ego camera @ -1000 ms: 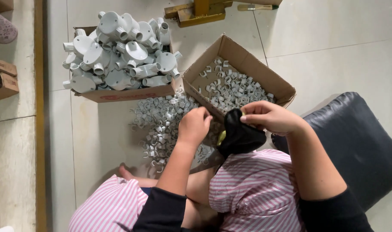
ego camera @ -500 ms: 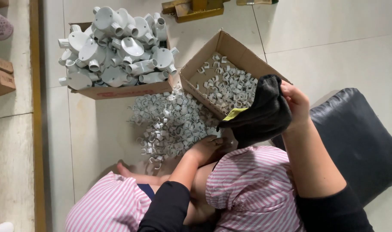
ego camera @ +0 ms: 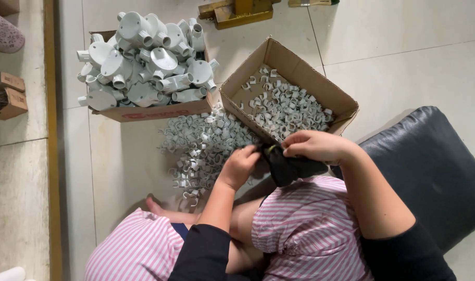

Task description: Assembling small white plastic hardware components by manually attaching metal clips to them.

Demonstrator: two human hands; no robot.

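The left hand (ego camera: pixel 241 165) curls its fingers at the left end of a black cloth bag (ego camera: pixel 289 166), beside the heap of white pipe clips (ego camera: pixel 206 145) on the floor, though what it pinches is hard to tell. The right hand (ego camera: pixel 316 145) closes over the bag's top edge by the yellow tag (ego camera: pixel 270 150). Half a second ago the right hand held the bag high over the clip carton (ego camera: pixel 295 67); now it lies low over the striped lap, long axis running left to right, mouth seemingly leftward.
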